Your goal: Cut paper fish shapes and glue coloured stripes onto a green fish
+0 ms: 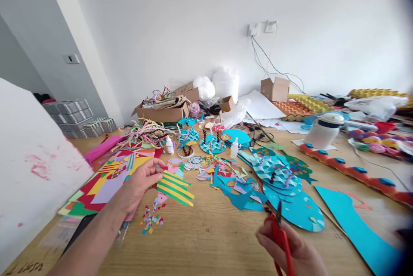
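Observation:
Between the fingers of my left hand [143, 181] is a piece of yellow and green striped paper [174, 188], cut into strips at its right end. My right hand [295, 246] grips red-handled scissors [280, 235], their dark blades pointing up and away from me. The scissors are well apart from the striped paper. Below my left hand lies a small heap of paper confetti [151, 220]. Left of it, a stack of coloured paper sheets [87, 190] is partly covered by my forearm. Blue paper offcuts [237, 192] lie between my hands, farther back.
Glue bottles [234, 148] stand mid-table near blue paper fish decorations [211, 144]. Blue discs with wavy trim [290, 198] lie beyond my right hand. At right are a white jug [324, 131] and a painted egg-carton strip [351, 170]. A cardboard box [163, 113] stands by the wall.

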`<state>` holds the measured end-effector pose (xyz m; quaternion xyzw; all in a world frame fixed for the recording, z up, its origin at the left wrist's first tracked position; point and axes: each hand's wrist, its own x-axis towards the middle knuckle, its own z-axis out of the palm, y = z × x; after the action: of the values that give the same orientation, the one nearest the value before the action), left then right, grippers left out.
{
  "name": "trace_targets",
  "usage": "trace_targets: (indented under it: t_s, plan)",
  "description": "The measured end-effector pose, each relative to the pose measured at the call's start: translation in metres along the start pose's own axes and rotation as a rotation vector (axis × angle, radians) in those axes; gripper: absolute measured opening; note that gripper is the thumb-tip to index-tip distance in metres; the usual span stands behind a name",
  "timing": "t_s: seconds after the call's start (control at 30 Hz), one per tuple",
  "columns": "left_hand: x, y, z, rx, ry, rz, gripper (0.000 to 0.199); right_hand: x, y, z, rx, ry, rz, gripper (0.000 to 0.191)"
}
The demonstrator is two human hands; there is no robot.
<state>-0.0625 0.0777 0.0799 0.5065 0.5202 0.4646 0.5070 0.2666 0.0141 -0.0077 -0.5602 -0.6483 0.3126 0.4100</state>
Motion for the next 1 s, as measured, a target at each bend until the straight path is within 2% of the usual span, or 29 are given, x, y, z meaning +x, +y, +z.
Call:
trace_targets:
  t_s: [0.1, 0.23, 0.3, 0.47, 0.67, 0.77, 0.9, 1.0]
  plan:
    - [0.003, -0.018, 0.027, -0.097, -0.06, -0.029, 0.024, 0.008, -0.027, 0.012, -0.117, 0.188, -0.237, 0.006]
    - [0.007, -0.04, 0.049, -0.232, -0.087, -0.069, 0.025, 0.015, -0.058, 0.036, -0.253, 0.237, -0.628, 0.023]
    - [0.007, -0.047, 0.056, -0.293, -0.109, -0.092, 0.025, 0.019, -0.065, 0.046, -0.299, 0.207, -0.737, 0.024]
    - [0.003, -0.054, 0.068, -0.426, -0.155, -0.174, 0.029, 0.03, -0.061, 0.063, -0.429, 0.102, -0.78, 0.018]
    - [-0.003, -0.056, 0.076, -0.47, -0.205, -0.233, 0.026, 0.035, -0.049, 0.067, -0.477, 0.128, -0.797, 0.023]
    - [-0.007, -0.053, 0.073, -0.444, -0.2, -0.236, 0.026, 0.04, -0.048, 0.065, -0.358, 0.149, -0.705, 0.02]
    - [-0.013, -0.049, 0.062, -0.238, -0.06, -0.095, 0.035, 0.048, -0.051, 0.059, 0.063, 0.096, -0.226, 0.007]
    - [-0.018, -0.049, 0.059, -0.14, -0.041, -0.006, 0.044, 0.05, -0.057, 0.058, 0.517, 0.02, 0.067, 0.019]
